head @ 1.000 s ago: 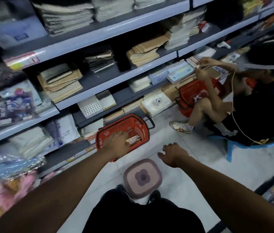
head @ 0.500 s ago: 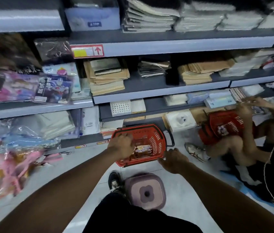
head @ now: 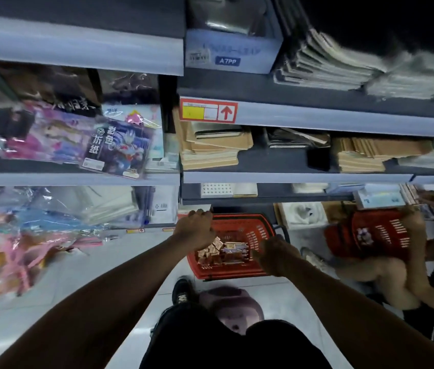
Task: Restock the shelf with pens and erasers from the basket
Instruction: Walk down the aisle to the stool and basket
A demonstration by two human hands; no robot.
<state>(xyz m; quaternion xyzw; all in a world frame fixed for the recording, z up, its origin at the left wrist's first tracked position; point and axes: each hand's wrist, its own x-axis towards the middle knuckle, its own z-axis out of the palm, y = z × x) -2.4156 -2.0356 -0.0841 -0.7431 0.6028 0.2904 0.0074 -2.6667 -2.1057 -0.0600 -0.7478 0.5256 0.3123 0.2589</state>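
Since half a second ago your view has tipped upward: the shelf (head: pixel 317 178) fills more of the picture, a box labelled A7PP (head: pixel 233 53) has come into sight at the top, and the pink stool (head: pixel 230 306) has slid down between your legs. Your left hand (head: pixel 196 230) has risen to the far left corner of the red basket (head: pixel 257 237); your right hand (head: pixel 277 255) has moved onto the basket's right rim, where before it hung just short of it.

Your left hand is a closed fist with the knuckles up, over the basket's rim; you cannot tell from here whether it grips the rim or holds something inside. Your right hand curls over the right edge, fingers bent down around it.

The basket sits on the floor at the foot of the shelf, directly ahead of you. In it lie a heap of small tan eraser packets (head: pixel 210 251) on the left and a flat bundle of pens (head: pixel 234 249) beside them, touching; both are too small and blurred to count.

There are two red baskets in view: yours, and a second basket (head: pixel 378 235) to the right, held by another person (head: pixel 418 262) crouched there. One stool, one of your shoes (head: pixel 181 291) visible beside it. The shelf shows four tiers, stacked with kraft notebooks (head: pixel 216 147) and paper
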